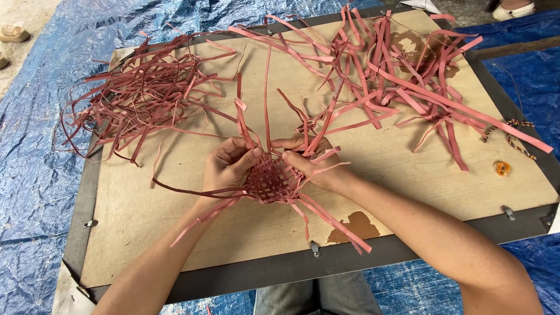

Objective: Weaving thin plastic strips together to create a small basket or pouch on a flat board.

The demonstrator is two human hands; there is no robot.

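I see both hands closed on the small woven patch of reddish-pink flat strips (269,182) at the board's near middle — left hand (228,166) pinching its left edge, right hand (309,163) gripping the right — on the pale plywood board (408,169).

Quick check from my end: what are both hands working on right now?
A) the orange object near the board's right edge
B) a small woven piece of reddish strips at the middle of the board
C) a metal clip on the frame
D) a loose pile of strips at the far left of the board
B: the left hand and right hand both grip the small woven piece of reddish strips, over the middle of the wooden board.
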